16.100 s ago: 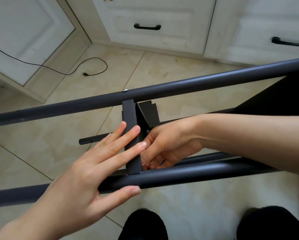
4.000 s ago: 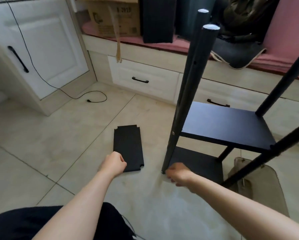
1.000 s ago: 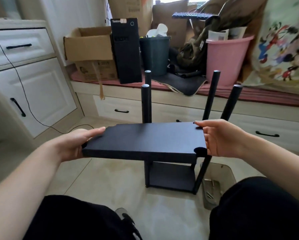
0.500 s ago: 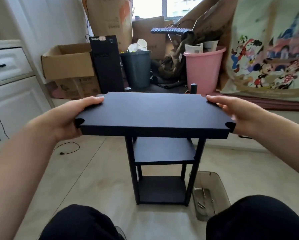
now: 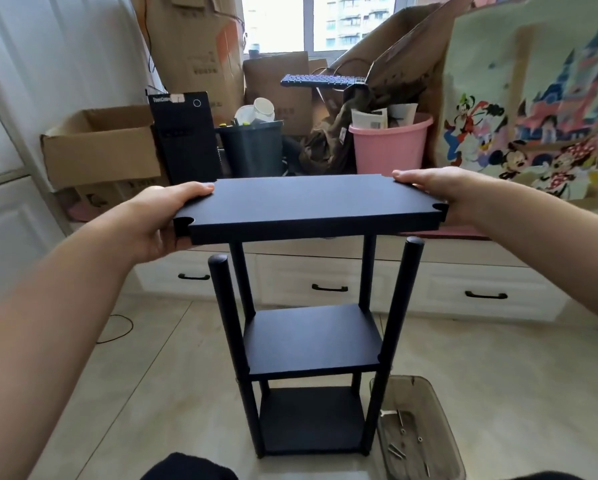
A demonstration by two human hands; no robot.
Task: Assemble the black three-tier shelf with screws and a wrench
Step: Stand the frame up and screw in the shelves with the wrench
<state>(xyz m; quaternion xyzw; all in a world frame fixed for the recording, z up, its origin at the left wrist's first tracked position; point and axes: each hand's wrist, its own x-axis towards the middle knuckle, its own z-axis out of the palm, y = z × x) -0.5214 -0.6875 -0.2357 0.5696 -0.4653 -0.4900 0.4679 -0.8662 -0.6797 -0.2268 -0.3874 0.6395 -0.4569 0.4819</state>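
Black board: shelf panel (image 5: 311,202) held level in the air, above the four posts of the shelf frame (image 5: 311,344).
Left hand (image 5: 159,216): at 9 o'clock, arm outstretched, grasping the panel's short edge.
Right hand (image 5: 443,192): at 3 o'clock, gripping the opposite edge.
Tray (image 5: 416,432): on the floor at 5 o'clock of the frame, holding screws (image 5: 396,451).

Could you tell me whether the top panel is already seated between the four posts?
No, both hands hold the top panel above the posts, whose front tips stand bare.
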